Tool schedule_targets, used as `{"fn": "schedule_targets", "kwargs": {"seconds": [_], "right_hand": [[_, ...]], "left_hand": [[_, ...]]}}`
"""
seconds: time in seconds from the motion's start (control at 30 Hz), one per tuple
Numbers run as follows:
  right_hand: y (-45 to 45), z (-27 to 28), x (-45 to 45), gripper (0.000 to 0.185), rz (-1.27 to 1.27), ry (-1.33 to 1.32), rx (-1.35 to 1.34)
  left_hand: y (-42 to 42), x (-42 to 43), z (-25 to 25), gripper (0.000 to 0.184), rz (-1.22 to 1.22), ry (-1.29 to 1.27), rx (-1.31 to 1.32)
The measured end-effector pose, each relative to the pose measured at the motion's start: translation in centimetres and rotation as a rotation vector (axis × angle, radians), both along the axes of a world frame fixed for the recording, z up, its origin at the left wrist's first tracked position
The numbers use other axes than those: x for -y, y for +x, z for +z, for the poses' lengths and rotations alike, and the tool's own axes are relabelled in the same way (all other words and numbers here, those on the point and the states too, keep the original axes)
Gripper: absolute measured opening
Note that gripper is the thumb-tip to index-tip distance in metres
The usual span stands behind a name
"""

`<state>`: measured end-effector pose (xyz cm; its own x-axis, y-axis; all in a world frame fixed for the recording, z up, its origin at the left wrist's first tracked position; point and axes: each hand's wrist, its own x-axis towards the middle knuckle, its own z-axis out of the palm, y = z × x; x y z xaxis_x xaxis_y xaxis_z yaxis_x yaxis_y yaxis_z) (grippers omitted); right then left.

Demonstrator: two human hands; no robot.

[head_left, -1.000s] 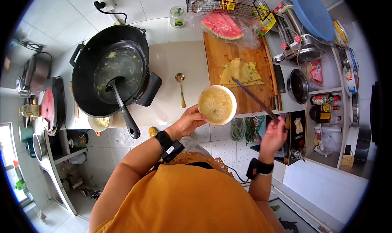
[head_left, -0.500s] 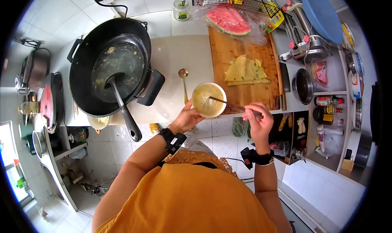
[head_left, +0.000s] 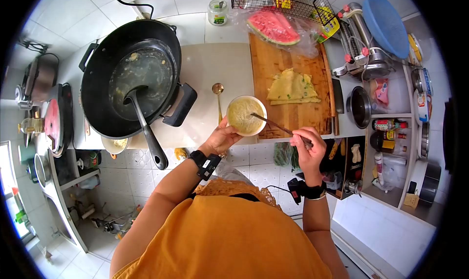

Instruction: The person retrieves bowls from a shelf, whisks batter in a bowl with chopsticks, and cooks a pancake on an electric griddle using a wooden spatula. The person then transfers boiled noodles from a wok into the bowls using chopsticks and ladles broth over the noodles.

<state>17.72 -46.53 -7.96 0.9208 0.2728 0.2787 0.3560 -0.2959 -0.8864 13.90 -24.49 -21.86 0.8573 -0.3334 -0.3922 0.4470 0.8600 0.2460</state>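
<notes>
My left hand (head_left: pixel 222 139) holds a white bowl (head_left: pixel 247 133) from below and the left side, at the counter's front edge. Inside the bowl is a pale yellow mixture with whitish strands. My right hand (head_left: pixel 311 148) grips dark chopsticks (head_left: pixel 279 126), their tips dipped in the mixture. Just behind the bowl lies a metal spoon (head_left: pixel 218 89). To the right, a folded yellow pancake with green specks (head_left: pixel 292 88) rests on a wooden cutting board (head_left: pixel 264 56).
At the left stands a black wok (head_left: pixel 100 66) with cloudy liquid and a black ladle (head_left: pixel 150 139). A bowl (head_left: pixel 116 145) sits partly under it. Behind are a glass jar (head_left: pixel 218 12), cut watermelon (head_left: pixel 273 27) and a wire basket (head_left: pixel 298 4). A metal bowl (head_left: pixel 360 107) is at right.
The chopsticks have shifted slightly within the bowl, and the right hand has tilted a little. Strands in the mixture show more plainly. The whole view has moved slightly.
</notes>
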Motion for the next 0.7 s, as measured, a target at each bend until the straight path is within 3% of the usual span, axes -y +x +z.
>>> {"fn": "schedule_targets", "kwargs": {"seconds": [0.17,0.37,0.43,0.5,0.57,0.7], "right_hand": [[0.1,-2.1,-1.1,0.005,0.048,-0.044,0.019],[-1.4,0.6,-0.8,0.005,0.019,-0.029,0.051],[-1.4,-0.1,-1.9,0.005,0.052,0.055,-0.062],[-0.7,-1.6,-2.1,0.005,0.077,0.029,-0.033],[0.0,-2.6,-2.2,0.007,-0.032,0.203,-0.098],[0.4,-1.2,-0.2,0.008,-0.160,0.207,-0.075]], "left_hand": [[0.7,-0.5,-0.2,0.067,-0.026,0.016,0.048],[0.9,-1.4,-0.1,0.070,-0.099,-0.011,0.025],[0.8,-1.3,-0.3,0.059,-0.058,-0.011,0.041],[0.7,-1.2,0.0,0.060,-0.051,0.001,0.057],[0.3,-1.4,0.9,0.061,-0.045,0.013,0.070],[-1.0,-3.1,2.2,0.060,-0.246,0.274,-0.131]]}}
